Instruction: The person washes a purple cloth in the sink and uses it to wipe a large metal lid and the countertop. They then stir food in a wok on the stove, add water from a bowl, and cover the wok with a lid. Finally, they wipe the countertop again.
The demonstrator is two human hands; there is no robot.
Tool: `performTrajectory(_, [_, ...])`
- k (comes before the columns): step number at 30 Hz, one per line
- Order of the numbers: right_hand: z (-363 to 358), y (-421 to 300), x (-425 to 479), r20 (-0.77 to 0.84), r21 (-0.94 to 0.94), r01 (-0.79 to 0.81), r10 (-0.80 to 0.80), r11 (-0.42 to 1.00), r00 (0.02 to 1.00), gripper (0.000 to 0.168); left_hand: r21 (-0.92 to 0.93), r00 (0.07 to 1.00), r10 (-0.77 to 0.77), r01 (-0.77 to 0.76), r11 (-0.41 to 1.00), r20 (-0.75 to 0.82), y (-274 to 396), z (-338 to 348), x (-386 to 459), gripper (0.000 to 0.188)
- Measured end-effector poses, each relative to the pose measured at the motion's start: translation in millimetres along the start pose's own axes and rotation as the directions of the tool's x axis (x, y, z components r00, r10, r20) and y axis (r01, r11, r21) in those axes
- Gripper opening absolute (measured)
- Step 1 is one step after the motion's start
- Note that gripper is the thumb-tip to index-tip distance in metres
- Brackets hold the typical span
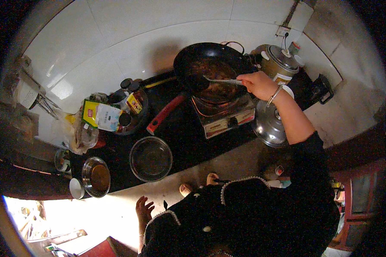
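My right hand grips the handle of a metal utensil, whose far end is in a black wok. Brown food lies in the wok; its kind is not clear. The wok, with a red handle, sits over a single burner with an orange glow beneath. Away from the counter, my left hand hangs low with its fingers apart, holding nothing. An empty-looking glass bowl stands on the dark counter near its front edge.
A metal lid lies right of the burner, with a rice cooker behind it. Left are a bowl of brown liquid, a white cup, seasoning bags and dark-capped jars. A tiled wall backs the counter.
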State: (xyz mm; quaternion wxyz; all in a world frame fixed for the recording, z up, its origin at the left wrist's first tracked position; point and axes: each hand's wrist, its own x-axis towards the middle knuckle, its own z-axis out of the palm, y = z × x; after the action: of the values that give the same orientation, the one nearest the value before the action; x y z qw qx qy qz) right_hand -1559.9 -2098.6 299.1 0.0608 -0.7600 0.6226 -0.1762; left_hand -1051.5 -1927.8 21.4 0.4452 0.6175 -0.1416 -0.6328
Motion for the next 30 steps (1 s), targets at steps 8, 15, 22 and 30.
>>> performTrajectory(8, [-62.1,-0.8,-34.9,0.077,-0.237,0.111,-0.095,0.965,0.992,0.018,0.038,1.0,-0.025,0.025,0.999,0.016,-4.6,-11.3,3.5,0.035])
performTrajectory(15, [-54.2,-21.1,-40.5,0.045,-0.374,0.017,0.0,0.927,0.999,0.022,0.037,0.997,-0.024,0.021,0.999,0.068,1.6,1.8,6.0,0.035])
performTrajectory(22, [-65.7,0.2,-96.9,-0.125,0.052,-0.44,0.443,0.896,0.888,0.026,-0.008,0.993,0.063,-0.063,0.998,0.099,6.1,-8.1,6.6,0.037])
performTrajectory(30, [-14.3,-69.7,-143.5,0.274,0.487,-0.339,0.228,0.805,0.934,0.031,-0.037,0.925,0.158,-0.155,0.987,0.345,-18.8,32.2,54.2,0.055])
